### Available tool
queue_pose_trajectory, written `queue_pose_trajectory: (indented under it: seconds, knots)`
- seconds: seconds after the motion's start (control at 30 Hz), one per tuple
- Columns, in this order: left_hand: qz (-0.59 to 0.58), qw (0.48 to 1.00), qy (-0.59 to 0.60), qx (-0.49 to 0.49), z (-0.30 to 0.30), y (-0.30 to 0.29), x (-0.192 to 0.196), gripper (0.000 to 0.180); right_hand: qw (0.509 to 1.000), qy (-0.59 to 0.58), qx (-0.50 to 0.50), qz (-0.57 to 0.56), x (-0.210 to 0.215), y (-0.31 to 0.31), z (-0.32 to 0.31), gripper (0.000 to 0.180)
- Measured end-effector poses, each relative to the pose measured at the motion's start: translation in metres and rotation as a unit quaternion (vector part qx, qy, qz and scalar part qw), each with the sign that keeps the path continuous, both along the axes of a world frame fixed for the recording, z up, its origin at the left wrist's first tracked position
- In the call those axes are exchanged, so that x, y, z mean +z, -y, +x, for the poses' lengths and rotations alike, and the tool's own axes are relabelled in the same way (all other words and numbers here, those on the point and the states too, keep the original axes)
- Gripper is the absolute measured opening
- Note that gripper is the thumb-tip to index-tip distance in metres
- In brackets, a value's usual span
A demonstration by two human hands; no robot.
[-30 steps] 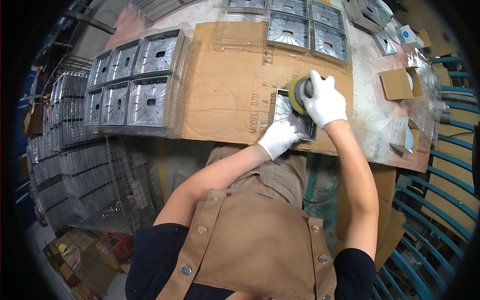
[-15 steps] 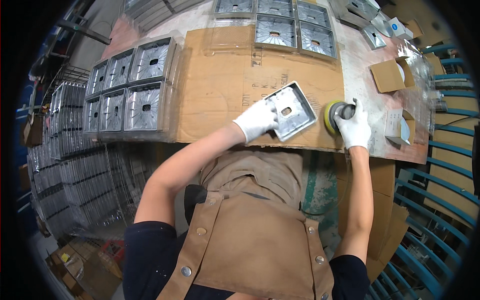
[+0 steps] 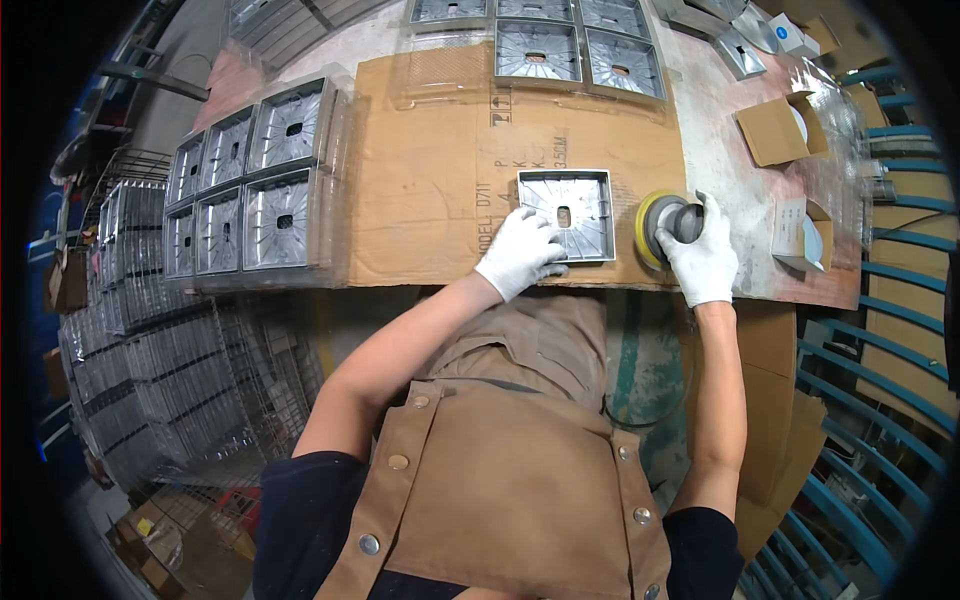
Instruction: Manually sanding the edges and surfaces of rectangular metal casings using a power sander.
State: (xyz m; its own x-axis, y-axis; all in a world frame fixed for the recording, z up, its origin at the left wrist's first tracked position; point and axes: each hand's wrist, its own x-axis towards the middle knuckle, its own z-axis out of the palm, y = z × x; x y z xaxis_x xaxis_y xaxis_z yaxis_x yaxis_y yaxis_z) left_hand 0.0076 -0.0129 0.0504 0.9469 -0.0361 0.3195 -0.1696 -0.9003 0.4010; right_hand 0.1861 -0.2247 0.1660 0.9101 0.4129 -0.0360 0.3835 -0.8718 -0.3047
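1. The left hand [image 3: 520, 252], in a white glove, lies palm down with fingers loosely spread on the lower left corner of a square metal plate [image 3: 566, 213], pressing on it rather than closing round it.
2. The right hand [image 3: 703, 255], also gloved white, is curled over the top of a round sander [image 3: 664, 224] with a yellow disc, gripping its dark body; the sander sits at 3 o'clock from the plate, just beside its right edge, and whether they touch cannot be told.
3. The plate lies flat, ribbed side up with a small slot in its middle, on a sheet of brown cardboard [image 3: 440, 150] that covers the worktable [image 3: 720, 160].
4. At 9 o'clock from the plate, well apart, grey metal plates of the same kind stand packed in a clear tray [image 3: 255, 190] at the left end of the table.
5. Below that tray, at about 8 o'clock, wire racks [image 3: 160, 380] hold stacks of more plates.
6. At 12 o'clock, more ribbed plates [image 3: 580, 45] lie side by side along the far edge of the cardboard.
7. At 2 o'clock, an open brown box [image 3: 775, 130] sits on the bare table; a small white box [image 3: 800, 230] lies at 3 o'clock, beyond the sander.
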Motion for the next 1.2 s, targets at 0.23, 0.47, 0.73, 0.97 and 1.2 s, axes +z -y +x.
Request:
queue_pose_trajectory:
  seconds: [0.23,0.47,0.73,0.97,1.2]
  knots:
    - [0.015,0.992,-0.018,-0.121,0.007,-0.031,-0.008,0.019,0.987,-0.019,0.157,-0.017,0.007,0.003,-0.018,0.071]
    - [-0.006,0.993,-0.007,-0.115,0.010,-0.034,-0.012,0.027,0.919,-0.074,0.365,-0.126,0.021,-0.007,-0.047,0.059]
    - [-0.035,0.991,0.009,-0.127,0.018,-0.040,-0.015,0.042,0.928,0.000,0.369,-0.054,0.010,-0.045,0.018,0.052]
    - [-0.041,0.987,0.013,-0.152,0.025,-0.046,-0.014,0.042,0.937,0.135,0.318,-0.056,-0.017,-0.069,0.085,0.048]
    - [-0.050,0.986,0.008,-0.159,0.024,-0.047,-0.009,0.043,0.973,0.147,0.176,0.040,-0.034,-0.031,0.061,0.072]
